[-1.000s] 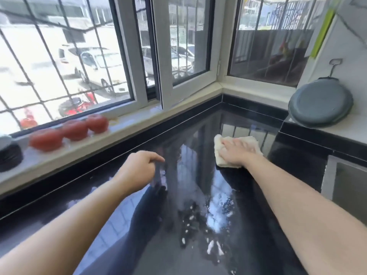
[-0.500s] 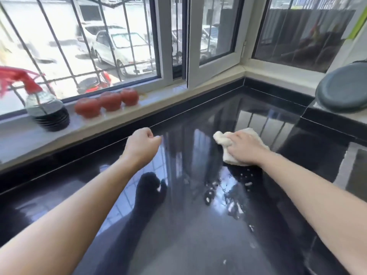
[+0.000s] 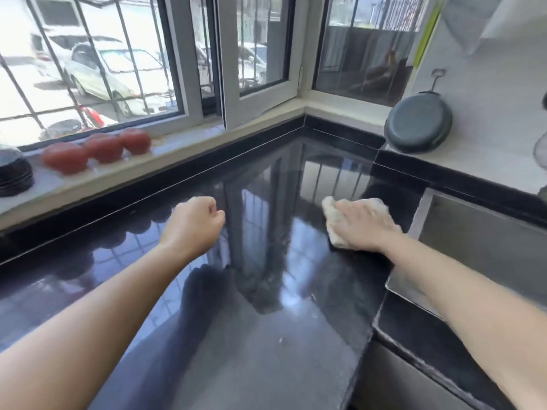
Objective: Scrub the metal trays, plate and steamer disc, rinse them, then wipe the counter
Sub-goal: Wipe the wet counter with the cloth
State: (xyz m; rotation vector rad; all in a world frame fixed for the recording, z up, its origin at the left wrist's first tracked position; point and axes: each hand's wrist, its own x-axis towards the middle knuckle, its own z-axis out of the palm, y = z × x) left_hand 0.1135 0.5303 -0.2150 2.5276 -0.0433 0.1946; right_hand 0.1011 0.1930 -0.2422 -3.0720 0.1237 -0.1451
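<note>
The glossy black counter (image 3: 266, 335) fills the middle of the view and looks wet and streaked. My right hand (image 3: 365, 227) lies flat, fingers straight, pressing a crumpled white cloth (image 3: 333, 213) onto the counter close to the sink's left edge. My left hand (image 3: 192, 224) is curled into a loose fist over the counter's left half and holds nothing. No trays, plate or steamer disc show in this view.
A steel sink (image 3: 485, 247) opens at the right. A dark round pan (image 3: 418, 125) leans on the tiled wall at the back right. Three red tomatoes (image 3: 100, 149) and a dark ribbed object (image 3: 13, 173) sit on the window sill.
The cloth under my right hand has slid right, toward the sink. The wet spots seen in the middle of the counter are gone. My left fist stays about where it was.
</note>
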